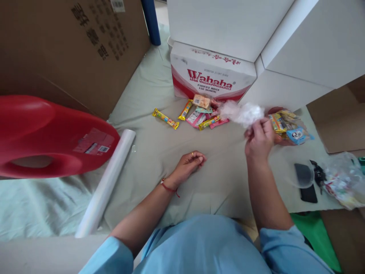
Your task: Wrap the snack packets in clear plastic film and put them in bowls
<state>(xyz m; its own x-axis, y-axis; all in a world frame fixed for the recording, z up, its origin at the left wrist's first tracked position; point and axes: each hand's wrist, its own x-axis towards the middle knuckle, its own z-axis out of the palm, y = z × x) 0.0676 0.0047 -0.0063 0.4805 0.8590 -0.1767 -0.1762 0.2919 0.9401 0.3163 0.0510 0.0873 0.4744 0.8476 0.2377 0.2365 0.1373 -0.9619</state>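
My right hand [258, 139] is raised over the pale green sheet [159, 148] and closed on a clear plastic bag [286, 125] full of snack packets; the bag's crumpled top [242, 113] sticks out to the left of my fingers. Resting on the sheet, my left hand [188, 164] has its fingers curled loosely and holds nothing. It wears a ring and a red wrist cord. A small heap of loose snack packets [199, 114] lies ahead of both hands, with one yellow bar [165, 118] lying apart on its left.
A red plastic stool [51, 137] lies at the left beside a roll of clear film [107, 182]. A Wahaha carton [212, 74], white boxes [285, 42] and a brown carton [76, 42] stand behind. A black phone [305, 182], keys [318, 174] and another filled bag [343, 182] lie at the right.
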